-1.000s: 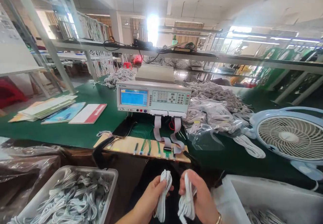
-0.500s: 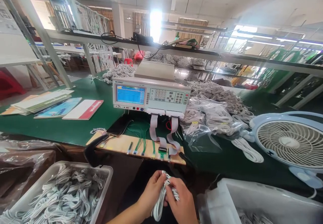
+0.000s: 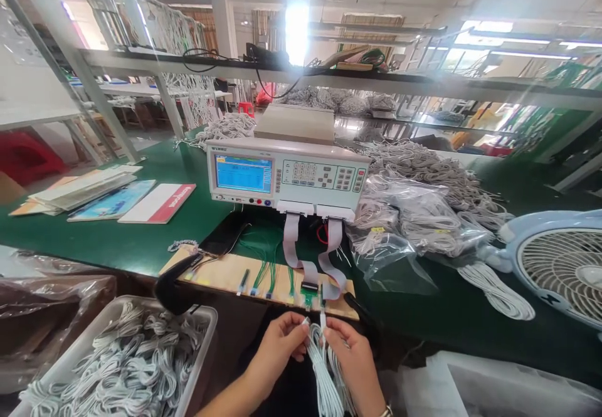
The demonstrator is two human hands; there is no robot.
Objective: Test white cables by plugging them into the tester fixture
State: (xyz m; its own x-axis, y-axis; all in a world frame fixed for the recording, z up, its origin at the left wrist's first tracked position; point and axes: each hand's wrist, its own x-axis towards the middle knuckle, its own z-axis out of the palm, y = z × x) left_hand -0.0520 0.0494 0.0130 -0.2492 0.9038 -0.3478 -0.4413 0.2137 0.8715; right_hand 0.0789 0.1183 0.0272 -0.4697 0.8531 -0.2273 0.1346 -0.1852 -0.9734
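Note:
My left hand (image 3: 277, 347) and my right hand (image 3: 353, 357) are close together just below the front edge of a wooden test board (image 3: 226, 271). Both pinch the two plug ends of a white coiled cable (image 3: 325, 379), which hangs down between them. The plug tips point up at the connectors (image 3: 310, 291) at the board's near edge, a small gap below them. Grey ribbon leads (image 3: 292, 248) run from the board up to a cable tester (image 3: 286, 175) with a lit blue screen.
A grey bin (image 3: 125, 357) full of white cables stands at lower left, a white bin (image 3: 508, 389) at lower right. Bagged cables (image 3: 414, 222) and a blue fan (image 3: 562, 266) lie to the right on the green bench. Booklets (image 3: 108, 194) lie to the left.
My hands came together from holding two separate coils, then rose toward the board's edge with the cable's plug ends pinched upward. The view shifted slightly left and closer.

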